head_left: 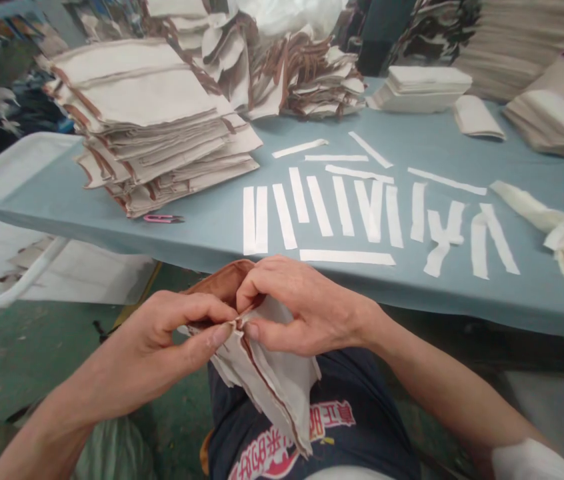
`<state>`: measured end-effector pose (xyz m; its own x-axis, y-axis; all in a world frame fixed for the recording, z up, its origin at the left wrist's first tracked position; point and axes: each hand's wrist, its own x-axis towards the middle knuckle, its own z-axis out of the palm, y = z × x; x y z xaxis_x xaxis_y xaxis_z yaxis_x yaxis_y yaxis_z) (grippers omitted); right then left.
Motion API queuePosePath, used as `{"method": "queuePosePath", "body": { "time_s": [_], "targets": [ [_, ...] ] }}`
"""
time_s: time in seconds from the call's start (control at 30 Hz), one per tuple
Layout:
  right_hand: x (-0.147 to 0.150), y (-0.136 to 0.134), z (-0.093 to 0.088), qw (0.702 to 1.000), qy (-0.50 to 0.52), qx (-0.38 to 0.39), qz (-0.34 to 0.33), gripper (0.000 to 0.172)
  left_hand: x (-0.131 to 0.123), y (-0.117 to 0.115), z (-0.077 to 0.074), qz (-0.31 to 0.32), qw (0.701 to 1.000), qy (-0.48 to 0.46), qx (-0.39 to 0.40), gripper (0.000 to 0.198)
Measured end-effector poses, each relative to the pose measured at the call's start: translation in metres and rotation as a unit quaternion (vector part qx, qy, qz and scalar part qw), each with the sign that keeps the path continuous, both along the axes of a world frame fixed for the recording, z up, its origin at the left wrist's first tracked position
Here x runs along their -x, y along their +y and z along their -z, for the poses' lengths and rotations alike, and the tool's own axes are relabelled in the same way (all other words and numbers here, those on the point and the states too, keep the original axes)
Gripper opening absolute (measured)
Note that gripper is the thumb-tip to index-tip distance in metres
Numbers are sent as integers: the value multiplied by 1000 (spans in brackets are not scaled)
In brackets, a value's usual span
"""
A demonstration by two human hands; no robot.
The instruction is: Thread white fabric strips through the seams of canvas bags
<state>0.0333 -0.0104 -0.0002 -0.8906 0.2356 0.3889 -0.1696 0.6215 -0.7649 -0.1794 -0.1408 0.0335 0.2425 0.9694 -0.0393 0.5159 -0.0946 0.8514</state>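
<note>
A sewn cream fabric piece with a brown side and brown-edged seam (282, 373) hangs from my two hands, in front of the table edge and above my lap. My left hand (177, 333) pinches its seam between thumb and forefinger. Just to the right, my right hand (297, 307) grips the same seam, its thumb close to the left thumb. The fabric's lower corner hangs down over a dark apron (362, 393) with printed lettering. Part of the brown side is hidden behind my fingers.
On the blue-covered table (202, 233) lie several white strips (317, 207), pink thread snips (162, 219) and a twisted cream strip (557, 233). A tall stack of brown-edged fabric pieces (152, 100) stands at left. Folded cream stacks (427, 87) sit at back right. A white cart (27, 167) adjoins the table's left end.
</note>
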Motion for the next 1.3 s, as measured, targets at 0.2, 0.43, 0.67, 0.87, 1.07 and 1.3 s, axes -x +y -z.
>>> {"method": "queuePosePath", "body": {
  "time_s": [0.2, 0.43, 0.67, 0.87, 1.07, 1.3],
  "targets": [
    [1, 3, -1, 998, 29, 52, -5, 17, -5, 1, 0, -7, 1000, 7, 6, 23],
    [2, 6, 3, 996, 44, 81, -1, 15, -7, 8, 3, -20, 1000, -5, 13, 22],
    [4, 14, 6, 983, 16, 171, -66, 33, -7, 11, 3, -8, 999, -41, 20, 16],
    [8, 19, 14, 947, 0, 288, -142, 32, -9, 14, 8, -3, 994, -106, 37, 17],
    [8, 17, 4, 964, -38, 233, -124, 23, -7, 11, 11, -17, 993, -106, 48, 20],
    [10, 17, -1, 984, -64, 140, -91, 19, -13, 14, 10, -67, 990, -93, 83, 35]
  ]
}}
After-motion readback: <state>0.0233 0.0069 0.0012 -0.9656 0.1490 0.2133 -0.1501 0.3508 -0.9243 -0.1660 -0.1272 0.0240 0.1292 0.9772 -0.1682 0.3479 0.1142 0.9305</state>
